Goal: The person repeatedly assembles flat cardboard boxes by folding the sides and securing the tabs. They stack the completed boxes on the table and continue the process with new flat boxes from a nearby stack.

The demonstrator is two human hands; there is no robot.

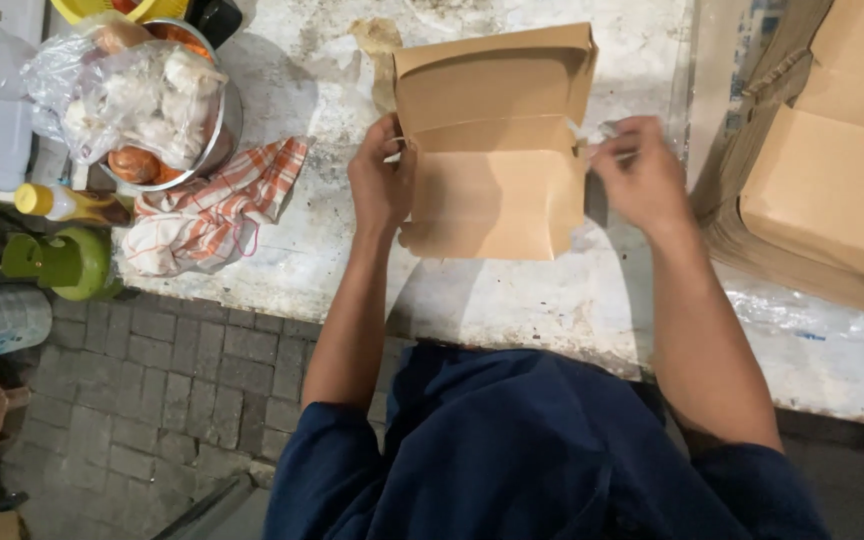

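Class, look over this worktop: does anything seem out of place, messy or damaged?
Yes. The worktop is stained and worn. A checked cloth lies crumpled at its front edge. The brown paper box, held between left hand and right hand, looks undamaged.

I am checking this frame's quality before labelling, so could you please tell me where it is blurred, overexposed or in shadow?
In the head view, the right hand is motion-blurred at the fingers; the left hand and brown cardboard box are sharper; the white counter glares brightly near the front edge; the paved floor lies dim, in shadow.
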